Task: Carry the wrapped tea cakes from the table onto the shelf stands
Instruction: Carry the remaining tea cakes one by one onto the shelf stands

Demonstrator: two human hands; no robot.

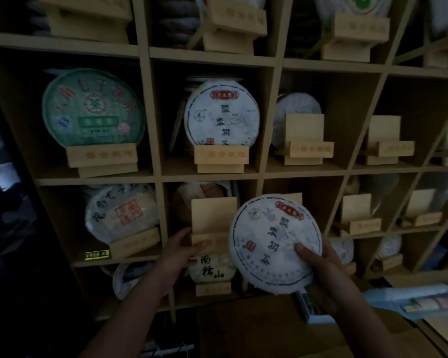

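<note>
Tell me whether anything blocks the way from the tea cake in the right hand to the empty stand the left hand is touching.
Nothing visible does. The right hand holds the white wrapped tea cake just right of the empty wooden stand, partly overlapping its edge. The stand's ledge is bare except for the left hand gripping its lower left corner.

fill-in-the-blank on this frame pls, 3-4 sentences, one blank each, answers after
1. The round white paper-wrapped tea cake with the red label is held by the ____ hand.
2. The left hand grips an empty pale wooden display stand in the ____ column of the wooden shelf.
3. The round green-wrapped tea cake sits one cubby to the ____ of the matching white cake on its stand.

Answers: right; middle; left
</note>
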